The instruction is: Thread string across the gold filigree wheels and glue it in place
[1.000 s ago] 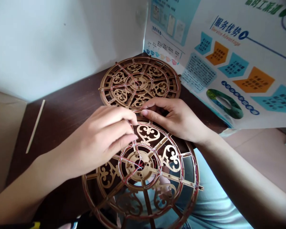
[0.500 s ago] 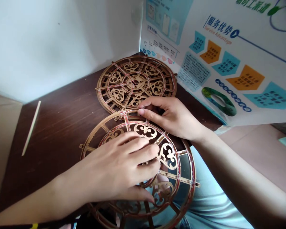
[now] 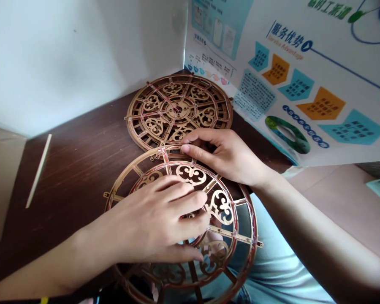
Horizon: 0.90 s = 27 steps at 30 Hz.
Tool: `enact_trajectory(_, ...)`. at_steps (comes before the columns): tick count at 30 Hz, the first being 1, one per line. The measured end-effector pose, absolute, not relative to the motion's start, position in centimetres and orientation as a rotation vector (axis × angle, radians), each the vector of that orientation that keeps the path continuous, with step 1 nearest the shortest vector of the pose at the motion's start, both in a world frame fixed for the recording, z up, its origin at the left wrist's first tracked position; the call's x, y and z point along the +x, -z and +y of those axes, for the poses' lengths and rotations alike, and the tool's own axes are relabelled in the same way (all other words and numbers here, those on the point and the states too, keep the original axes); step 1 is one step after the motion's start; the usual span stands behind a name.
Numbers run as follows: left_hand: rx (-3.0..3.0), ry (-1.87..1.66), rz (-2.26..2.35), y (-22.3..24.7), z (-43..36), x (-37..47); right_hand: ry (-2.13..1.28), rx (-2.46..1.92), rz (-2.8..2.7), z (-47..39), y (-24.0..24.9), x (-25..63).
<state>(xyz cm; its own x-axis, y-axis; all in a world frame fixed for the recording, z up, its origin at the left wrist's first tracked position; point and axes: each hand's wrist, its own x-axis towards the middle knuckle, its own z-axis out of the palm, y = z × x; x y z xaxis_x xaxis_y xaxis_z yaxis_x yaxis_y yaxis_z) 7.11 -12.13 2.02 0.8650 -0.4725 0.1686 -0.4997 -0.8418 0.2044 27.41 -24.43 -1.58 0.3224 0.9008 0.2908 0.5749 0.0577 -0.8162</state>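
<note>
Bronze-coloured wheel frame (image 3: 228, 233) at lower centre could snag its red wires (image 3: 177, 163) if the left hand (image 3: 164, 215), fingers loosely spread, drags while the right hand (image 3: 223, 156) pinches the rim (image 3: 174, 147).

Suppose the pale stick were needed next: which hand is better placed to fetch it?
Probably the left hand: it lies nearer the pale stick, fingers spread over the front wheel, while the right hand pinches that wheel's far rim.

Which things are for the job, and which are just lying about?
For the job:
- near round frame, left hand across it, right hand at its far edge
- far round frame, probably, since it looks alike

Seemingly just about:
- pale stick, untouched
- printed board, standing
</note>
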Motion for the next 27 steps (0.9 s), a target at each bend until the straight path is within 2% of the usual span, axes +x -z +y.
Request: enact_trajectory(27,2.815,-0.099,-0.673,-1.5,-12.6,7.0,-0.448,-1.604,-1.374,-24.5,1.5,27.4)
